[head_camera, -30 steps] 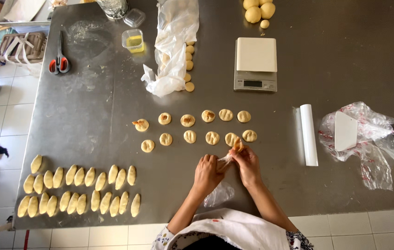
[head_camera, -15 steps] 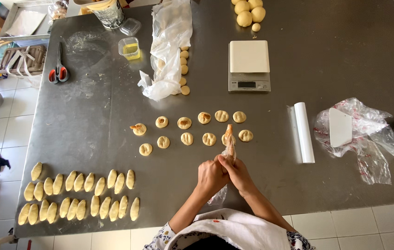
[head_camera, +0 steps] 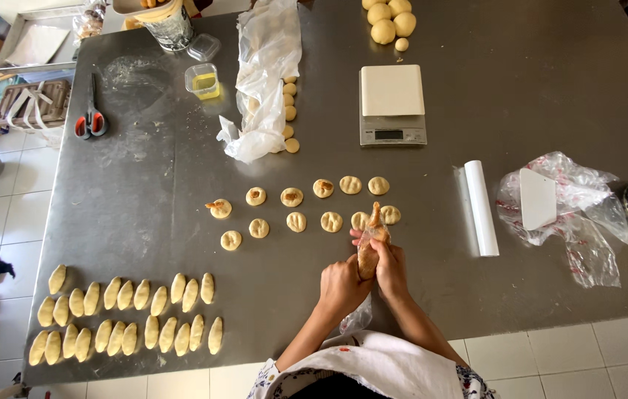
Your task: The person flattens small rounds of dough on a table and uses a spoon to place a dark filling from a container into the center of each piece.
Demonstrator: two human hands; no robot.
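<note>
Your right hand (head_camera: 390, 264) has its fingers wrapped tight around the body of a clear piping bag (head_camera: 369, 244) of brownish filling, and your left hand (head_camera: 342, 284) closes against the bag's lower end beside it, fingers curled in rather than spread; the twisted tail of plastic (head_camera: 357, 318) hangs out below your palms toward your apron (head_camera: 373, 366). Gripped this way with both hands, the bag stands nearly upright with its pointed tip (head_camera: 375, 209) just past your fingertips, over the near row of flattened dough rounds (head_camera: 306, 207). Those rounds lie in two rows running away to the left of your fingers, close enough to reach without shifting your stance; several in the far row already carry a dab of filling, so the bag sits at the end where the bare ones are. Just right of your hands lies a white roll (head_camera: 481, 207), and beyond it a white scraper (head_camera: 538, 198) on crumpled plastic. Farther off, straight ahead of your fingertips, stands a digital scale (head_camera: 392, 105) with dough balls (head_camera: 390, 16) behind it. Well to your left, near the table (head_camera: 144, 185) edge, shaped oval pieces (head_camera: 129, 318) wait in two rows, with scissors (head_camera: 91, 118) far beyond them.
</note>
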